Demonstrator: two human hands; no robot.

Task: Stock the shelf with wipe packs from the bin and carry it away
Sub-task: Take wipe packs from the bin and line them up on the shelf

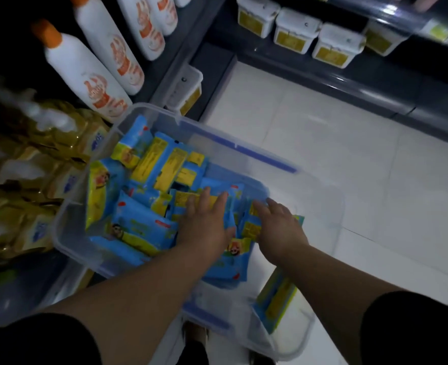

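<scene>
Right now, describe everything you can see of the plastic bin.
The bin is clear plastic, rectangular with rounded corners, with blue strips along its long sides and no lid on. It sits in the aisle beside the shelf of bottles, loosely piled with blue and yellow wipe packs. The left hand and right hand reach in, resting on packs.

Dim light falls on a white tiled floor (323,159) running between dark grey shelving (370,80) units.

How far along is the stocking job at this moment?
Done: nothing I can confirm, since the bin holds many wipe packs. In hand: the left hand and right hand rest on packs inside it, none lifted. Left: shelving the packs, then carrying the bin away.
</scene>
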